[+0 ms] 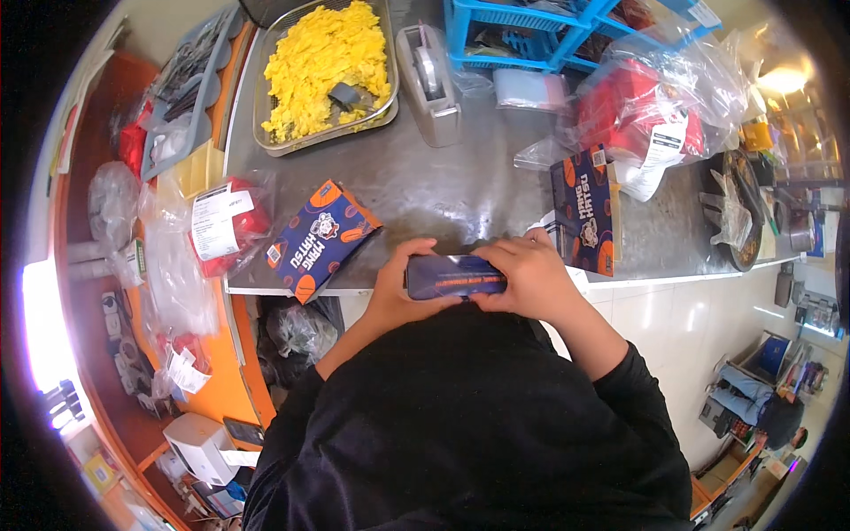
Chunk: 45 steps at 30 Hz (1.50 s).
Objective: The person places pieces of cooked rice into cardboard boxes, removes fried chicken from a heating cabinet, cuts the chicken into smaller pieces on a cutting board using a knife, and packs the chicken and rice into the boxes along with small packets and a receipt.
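Observation:
Both my hands grip a small dark blue carton (455, 277) near the table's front edge, before my black-clothed body. My left hand (393, 287) is around its left end and my right hand (534, 273) around its right end. The side facing up bears small orange print. To the left lies a blue and orange printed carton (317, 249), tilted and partly over the edge. Another such carton (583, 209) stands to the right of my right hand, with a light brown piece behind it. The underside of the held carton is hidden.
On the metal table (431, 182) are a tray (282, 147) of scrambled egg, a tape dispenser (438, 113) and blue plastic racks (518, 63). Bagged red packages (232, 229) with labels flank both sides. Farther right are a dark pan (742, 192) and a seated person (764, 405).

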Each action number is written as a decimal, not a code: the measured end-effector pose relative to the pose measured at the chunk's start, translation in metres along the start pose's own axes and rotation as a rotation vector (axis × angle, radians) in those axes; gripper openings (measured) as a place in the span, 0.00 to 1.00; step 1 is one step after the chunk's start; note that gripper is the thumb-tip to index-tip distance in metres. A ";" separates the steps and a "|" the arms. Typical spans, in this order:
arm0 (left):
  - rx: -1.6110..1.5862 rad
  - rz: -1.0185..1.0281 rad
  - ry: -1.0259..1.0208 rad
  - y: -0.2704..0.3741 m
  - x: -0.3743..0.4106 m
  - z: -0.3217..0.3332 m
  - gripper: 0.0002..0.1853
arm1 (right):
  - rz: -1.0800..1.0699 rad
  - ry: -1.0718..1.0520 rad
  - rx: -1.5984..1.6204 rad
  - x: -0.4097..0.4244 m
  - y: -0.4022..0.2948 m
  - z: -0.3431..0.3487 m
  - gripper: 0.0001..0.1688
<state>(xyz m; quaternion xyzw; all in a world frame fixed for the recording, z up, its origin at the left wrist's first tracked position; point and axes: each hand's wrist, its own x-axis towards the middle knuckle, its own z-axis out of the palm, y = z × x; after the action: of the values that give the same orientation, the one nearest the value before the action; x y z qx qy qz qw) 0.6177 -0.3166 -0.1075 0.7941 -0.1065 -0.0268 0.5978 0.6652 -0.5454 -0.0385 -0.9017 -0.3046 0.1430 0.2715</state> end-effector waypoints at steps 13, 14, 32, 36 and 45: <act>0.057 0.218 -0.001 0.006 0.038 0.005 0.36 | 0.173 0.887 -0.099 -0.079 0.033 -0.023 0.31; 0.095 0.220 -0.032 0.006 0.035 0.006 0.32 | 0.047 0.740 -0.035 -0.084 0.034 -0.019 0.32; 0.319 0.012 -0.179 0.025 0.023 -0.019 0.21 | 0.021 0.072 0.561 -0.011 0.050 0.019 0.28; 0.330 0.031 -0.345 0.037 0.021 -0.026 0.19 | -0.038 -0.060 0.587 -0.011 0.049 0.007 0.24; 0.422 -0.011 -0.224 0.040 0.021 -0.016 0.17 | 0.175 0.083 0.492 -0.017 0.020 0.012 0.24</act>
<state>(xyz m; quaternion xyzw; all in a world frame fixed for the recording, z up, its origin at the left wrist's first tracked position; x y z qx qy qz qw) 0.6355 -0.3164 -0.0626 0.8941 -0.1712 -0.0952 0.4028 0.6564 -0.5648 -0.0585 -0.8367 -0.1699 0.1985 0.4813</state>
